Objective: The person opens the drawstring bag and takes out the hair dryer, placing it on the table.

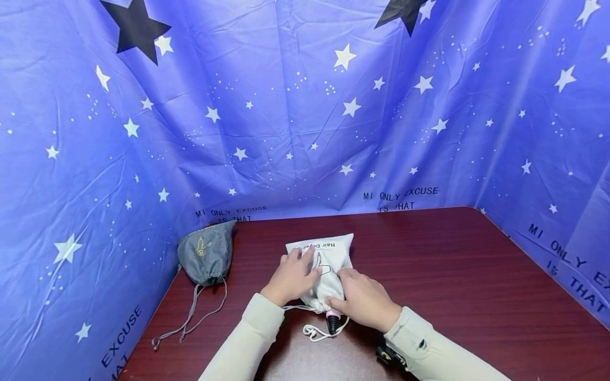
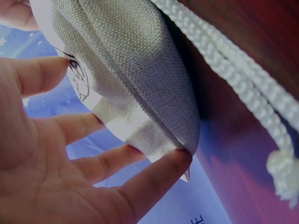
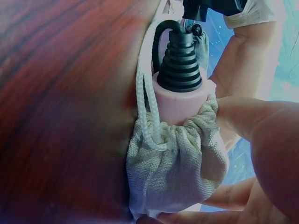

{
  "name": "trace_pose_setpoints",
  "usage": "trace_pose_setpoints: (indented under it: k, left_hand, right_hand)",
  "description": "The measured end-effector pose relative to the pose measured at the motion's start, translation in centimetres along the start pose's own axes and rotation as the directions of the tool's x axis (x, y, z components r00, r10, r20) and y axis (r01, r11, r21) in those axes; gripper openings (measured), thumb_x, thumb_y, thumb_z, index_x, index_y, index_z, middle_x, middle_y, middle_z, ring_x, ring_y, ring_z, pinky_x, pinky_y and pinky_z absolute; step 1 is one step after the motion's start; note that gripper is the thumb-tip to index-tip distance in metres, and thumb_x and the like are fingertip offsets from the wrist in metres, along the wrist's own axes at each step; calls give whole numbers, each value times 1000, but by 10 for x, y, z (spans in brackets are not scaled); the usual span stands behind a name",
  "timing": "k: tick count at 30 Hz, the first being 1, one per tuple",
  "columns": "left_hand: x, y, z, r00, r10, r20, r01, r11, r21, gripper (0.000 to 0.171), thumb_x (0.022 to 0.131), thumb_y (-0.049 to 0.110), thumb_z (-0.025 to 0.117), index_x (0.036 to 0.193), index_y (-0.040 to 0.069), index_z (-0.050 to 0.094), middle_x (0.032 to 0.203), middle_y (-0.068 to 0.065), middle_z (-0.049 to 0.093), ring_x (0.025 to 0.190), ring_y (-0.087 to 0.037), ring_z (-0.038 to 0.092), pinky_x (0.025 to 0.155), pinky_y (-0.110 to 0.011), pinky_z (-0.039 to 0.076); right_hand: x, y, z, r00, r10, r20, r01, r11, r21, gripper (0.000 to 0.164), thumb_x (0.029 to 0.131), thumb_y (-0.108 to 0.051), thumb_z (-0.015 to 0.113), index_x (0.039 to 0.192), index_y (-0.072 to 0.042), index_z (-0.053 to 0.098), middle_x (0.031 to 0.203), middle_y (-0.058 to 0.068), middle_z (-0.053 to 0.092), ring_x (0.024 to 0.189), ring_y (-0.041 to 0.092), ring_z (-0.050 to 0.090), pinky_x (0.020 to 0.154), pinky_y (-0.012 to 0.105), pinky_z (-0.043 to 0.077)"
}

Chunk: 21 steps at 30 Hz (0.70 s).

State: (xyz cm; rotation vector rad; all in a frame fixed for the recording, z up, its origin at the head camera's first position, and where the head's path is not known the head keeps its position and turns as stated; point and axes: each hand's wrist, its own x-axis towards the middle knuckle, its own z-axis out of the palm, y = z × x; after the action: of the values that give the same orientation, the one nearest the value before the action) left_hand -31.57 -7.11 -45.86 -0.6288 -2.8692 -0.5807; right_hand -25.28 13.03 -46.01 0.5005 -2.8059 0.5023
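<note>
Left hand (image 1: 293, 276) with fingers spread on the white pouch (image 1: 330, 279), right hand (image 1: 366, 299) curled round its side.

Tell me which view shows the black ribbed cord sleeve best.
The right wrist view: the black ribbed cord sleeve appears large, its rings distinct, against the pink housing. The head view shows it small, outside the white bag; the left wrist view doesn't show it.
</note>
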Motion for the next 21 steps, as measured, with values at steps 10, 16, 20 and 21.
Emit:
trace_pose_setpoints:
  k: [10, 16, 20, 21]
  left_hand:
    - [0, 1, -5, 999, 11, 42, -12, 1000, 10, 63, 103, 43, 52, 158, 14, 42, 152, -27, 45, 126, -53, 49, 103, -59, 48]
    - [-1, 0, -5, 999, 15, 52, -16, 1000, 10, 63, 103, 41, 54, 159, 14, 41, 153, -30, 43, 130, -55, 47, 105, -60, 47]
    - [-2, 1, -6, 998, 5, 56, -5, 1000, -9, 63, 103, 40, 55, 159, 14, 41, 155, -31, 40, 136, -56, 43, 107, -62, 46]
    - [-2, 2, -7, 998, 1, 60, 0, 1000, -5, 64, 102, 40, 55, 159, 14, 40, 157, -30, 39, 138, -55, 42, 107, -62, 46]
  right_hand:
    - [0, 1, 0, 1000, 3, 10, -3, 1000, -8, 53, 82, -50, 81, 110, -8, 65, 91, -2, 62, 71, 14, 58, 60, 39, 50]
    - [1, 0, 0, 1000, -15, 13, 15, 1000, -22, 54, 85, -49, 79, 112, -5, 65, 95, 1, 62, 74, 17, 60, 63, 41, 52]
    - [1, 0, -4, 999, -8, 33, 9, 999, -32, 60, 87, -51, 76, 120, -3, 66, 111, 8, 65, 86, 24, 67, 70, 46, 56]
    - [1, 0, -5, 999, -1, 38, 2, 1000, -30, 62, 87, -52, 76, 123, -2, 65, 117, 10, 65, 90, 27, 68, 72, 48, 57]
